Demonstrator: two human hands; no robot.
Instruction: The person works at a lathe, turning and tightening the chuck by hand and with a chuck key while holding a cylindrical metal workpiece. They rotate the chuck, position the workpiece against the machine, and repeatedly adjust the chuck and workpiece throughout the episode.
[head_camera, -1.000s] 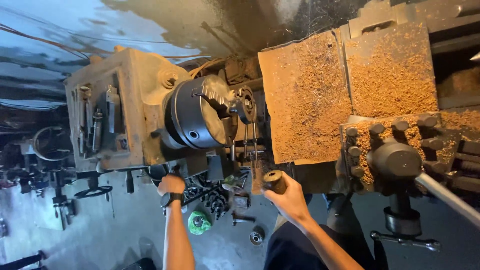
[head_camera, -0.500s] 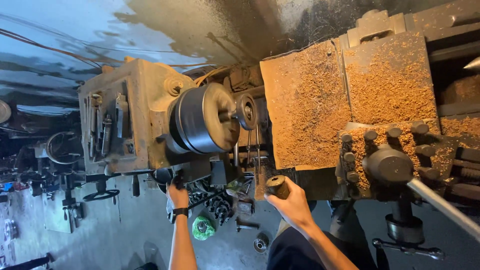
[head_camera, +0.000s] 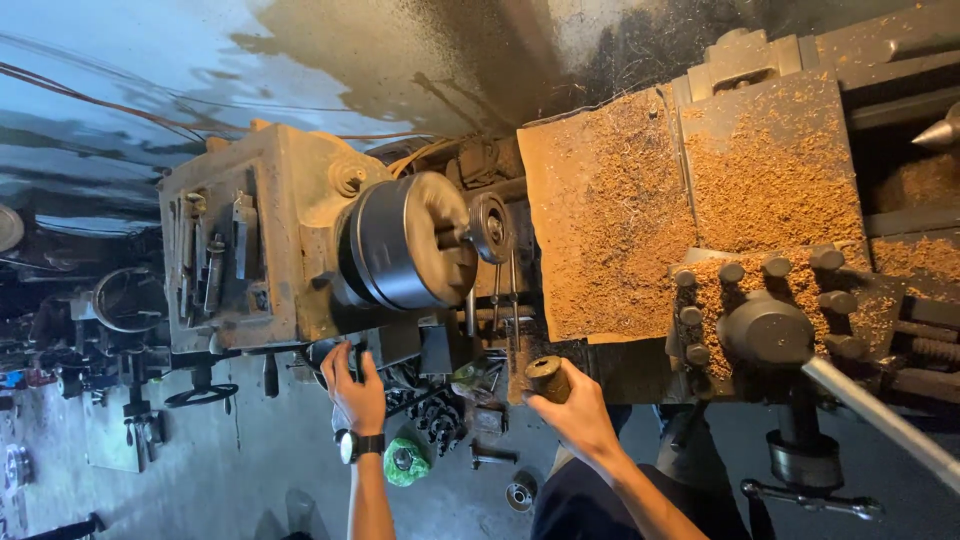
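Since 1 s ago the left hand (head_camera: 352, 385) has climbed to the lathe headstock (head_camera: 250, 260) underside—fingers spread—while the right hand (head_camera: 575, 410) stays gripping a short metal cylinder (head_camera: 547, 378).

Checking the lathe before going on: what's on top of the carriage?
Orange-brown chips blanket the carriage and lie around the tool post bolts. The surface beneath them is hidden.

Open gap between chuck (head_camera: 405, 243) and chip-covered carriage (head_camera: 690, 210); tool post (head_camera: 765, 325) crowding right.
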